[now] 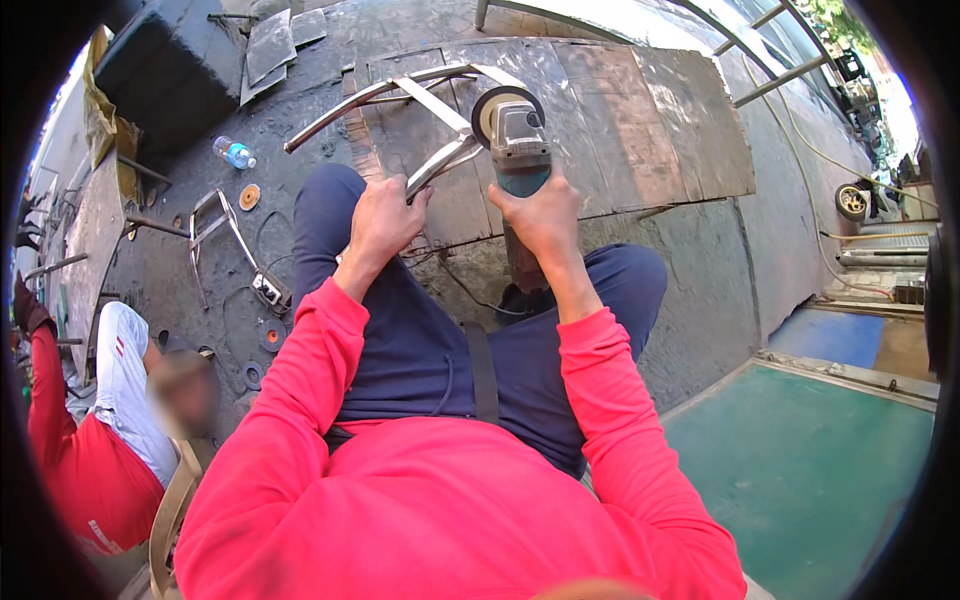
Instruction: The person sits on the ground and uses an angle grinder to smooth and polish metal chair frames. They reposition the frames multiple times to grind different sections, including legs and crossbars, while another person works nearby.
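Note:
My left hand [385, 222] is closed around the lower end of a shiny bent metal tube frame [440, 108]. The rest of that frame reaches forward over worn wooden boards [625, 125]. In my right hand [545, 215] is an angle grinder [521, 140], gripped round its body with the head pointing away from me. Its round disc [486, 115] is right beside the frame's joined bars; whether the two touch I cannot tell. A cord trails from the grinder's rear, between my knees.
On the left floor lie a plastic bottle [235, 153], an orange disc [249, 197] and another metal frame [222, 232]. A co-worker in red [100, 480] sits at left. A dark box [170, 85] stands far left. A green panel [800, 470] is at right, beyond it a wheel [852, 203].

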The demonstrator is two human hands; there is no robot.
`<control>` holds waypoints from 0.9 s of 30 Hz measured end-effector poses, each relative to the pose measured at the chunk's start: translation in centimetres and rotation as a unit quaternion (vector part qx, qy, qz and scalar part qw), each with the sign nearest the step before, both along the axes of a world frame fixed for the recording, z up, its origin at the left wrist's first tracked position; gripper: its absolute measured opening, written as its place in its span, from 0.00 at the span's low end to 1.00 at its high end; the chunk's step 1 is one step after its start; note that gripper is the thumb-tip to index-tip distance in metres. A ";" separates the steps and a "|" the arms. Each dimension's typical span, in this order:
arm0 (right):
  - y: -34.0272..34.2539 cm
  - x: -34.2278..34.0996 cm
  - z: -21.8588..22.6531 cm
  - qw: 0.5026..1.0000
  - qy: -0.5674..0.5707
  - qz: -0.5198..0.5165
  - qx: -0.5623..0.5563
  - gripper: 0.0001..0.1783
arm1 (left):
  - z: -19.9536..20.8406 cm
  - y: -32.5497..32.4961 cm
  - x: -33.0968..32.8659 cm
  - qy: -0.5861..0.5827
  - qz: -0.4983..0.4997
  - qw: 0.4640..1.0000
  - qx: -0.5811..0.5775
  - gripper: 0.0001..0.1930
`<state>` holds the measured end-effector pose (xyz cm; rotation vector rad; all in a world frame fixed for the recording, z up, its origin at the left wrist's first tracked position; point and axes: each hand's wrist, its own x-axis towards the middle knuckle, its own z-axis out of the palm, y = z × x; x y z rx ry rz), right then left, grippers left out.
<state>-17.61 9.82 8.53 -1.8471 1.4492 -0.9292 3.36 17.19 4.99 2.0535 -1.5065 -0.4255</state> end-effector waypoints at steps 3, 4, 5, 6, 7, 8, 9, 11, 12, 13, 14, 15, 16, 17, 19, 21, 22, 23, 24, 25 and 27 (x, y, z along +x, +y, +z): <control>0.0 0.4 -0.2 1.000 0.013 -0.020 0.014 0.33 | 0.0 0.0 0.1 -0.011 -0.001 1.000 0.003 0.16; 0.0 0.3 -0.2 0.999 0.025 -0.019 0.008 0.33 | -0.1 0.0 0.0 -0.012 -0.004 1.000 0.002 0.16; 0.0 0.3 -0.2 0.999 0.034 -0.015 -0.001 0.33 | -0.1 0.0 0.0 -0.014 -0.005 1.000 0.000 0.16; 0.0 0.3 -0.2 0.999 0.043 -0.014 -0.007 0.32 | 0.0 0.0 0.1 -0.017 -0.005 1.000 -0.001 0.16; 0.0 0.3 -0.3 0.999 0.039 -0.008 -0.013 0.32 | 0.0 -0.1 0.1 -0.015 -0.006 1.000 -0.003 0.16; 0.1 0.3 -0.2 0.999 0.034 -0.006 -0.016 0.32 | 0.0 0.0 0.0 -0.014 -0.007 1.000 -0.004 0.17; 0.1 0.4 -0.2 0.999 0.028 0.001 -0.022 0.32 | 0.1 0.0 0.0 -0.015 -0.006 1.000 -0.003 0.17; 0.2 0.5 -0.2 1.000 0.016 -0.002 -0.013 0.32 | 0.1 0.0 -0.1 -0.010 -0.003 1.000 0.009 0.17; 0.2 0.6 -0.2 1.000 0.002 0.001 -0.023 0.32 | 0.2 0.0 -0.1 -0.008 0.000 1.000 0.015 0.17; 0.2 0.6 -0.2 0.999 0.029 0.005 -0.023 0.32 | 0.2 0.0 -0.1 -0.010 -0.002 1.000 0.011 0.17; 0.2 0.7 -0.2 0.998 0.049 0.012 -0.036 0.32 | 0.2 -0.1 -0.1 -0.011 -0.003 1.000 0.007 0.17; 0.3 0.8 -0.2 0.996 0.077 0.016 -0.034 0.32 | 0.2 -0.1 0.0 -0.013 -0.004 1.000 0.004 0.17; 0.2 0.8 -0.1 0.998 0.053 0.012 -0.034 0.32 | 0.2 -0.1 0.0 -0.012 -0.004 1.000 0.000 0.17; 0.1 0.9 -0.1 0.999 0.038 0.007 -0.020 0.31 | 0.2 0.0 0.0 -0.010 -0.004 1.000 -0.004 0.17; 0.0 0.9 0.0 0.999 0.034 0.010 -0.018 0.32 | 0.1 0.0 -0.1 -0.007 -0.004 1.000 -0.004 0.17; 0.0 0.8 0.0 0.997 0.057 0.027 -0.048 0.33 | 0.1 -0.1 -0.1 -0.005 -0.001 1.000 0.004 0.18; -0.1 0.8 0.1 0.997 0.058 0.031 -0.045 0.33 | 0.1 -0.1 -0.1 -0.008 -0.001 1.000 0.003 0.19; -0.1 0.8 0.1 0.997 0.060 0.033 -0.045 0.33 | 0.2 0.0 -0.2 -0.012 -0.001 1.000 0.004 0.19; -0.1 0.8 0.2 0.996 0.062 0.035 -0.045 0.33 | 0.2 0.1 -0.2 -0.015 -0.001 1.000 0.003 0.20; -0.2 0.8 0.2 0.997 0.057 0.028 -0.036 0.33 | 0.2 0.2 -0.3 -0.015 -0.002 1.000 0.000 0.20; -0.6 0.8 0.3 0.999 0.036 0.016 -0.032 0.33 | 0.2 0.2 -0.3 -0.016 -0.002 1.000 -0.010 0.21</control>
